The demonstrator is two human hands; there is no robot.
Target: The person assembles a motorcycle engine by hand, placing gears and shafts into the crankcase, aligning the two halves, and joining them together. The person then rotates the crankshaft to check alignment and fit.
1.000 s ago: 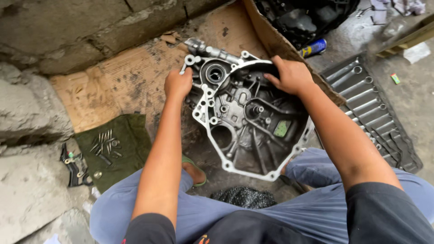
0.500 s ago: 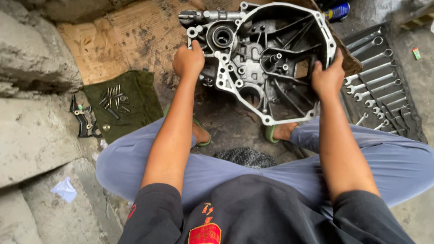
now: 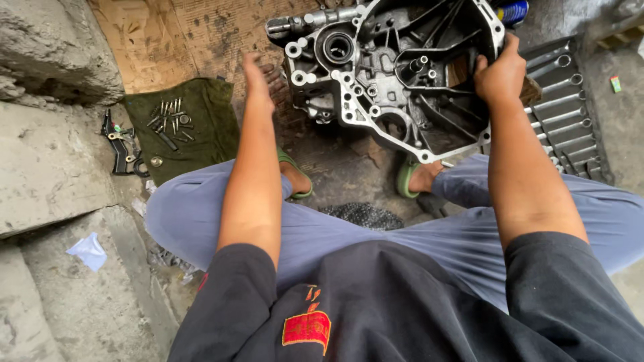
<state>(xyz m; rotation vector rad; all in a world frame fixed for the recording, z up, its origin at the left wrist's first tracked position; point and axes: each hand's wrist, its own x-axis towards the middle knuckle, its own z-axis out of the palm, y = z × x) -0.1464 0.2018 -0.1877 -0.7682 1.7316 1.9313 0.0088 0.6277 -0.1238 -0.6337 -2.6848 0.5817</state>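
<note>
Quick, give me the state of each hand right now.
Left hand: open, fingers spread, holding nothing, just beside the grey cast-metal gearbox housing.
Right hand: closed on the housing's right rim.

Housing [image 3: 396, 74]: cast metal, dull grey, rough ribbed inside, oily sheen on machined bores. Right hand [image 3: 500, 74] grips its rim; left hand [image 3: 257, 80] bare, blurred, just off the casting. Cardboard [image 3: 188, 37]: brown, matt, stained and scuffed. Cloth [image 3: 194, 127]: olive fabric, matt, wrinkled; bolts [image 3: 168, 117] on it are bare steel, faintly shiny. Wrench tray [image 3: 570, 114]: dark plastic, dusty, holding semi-bright metal wrenches. Stone [image 3: 54, 154] at left: rough grey, gritty. Trousers [image 3: 335, 234]: smooth blue-grey cloth.
</note>
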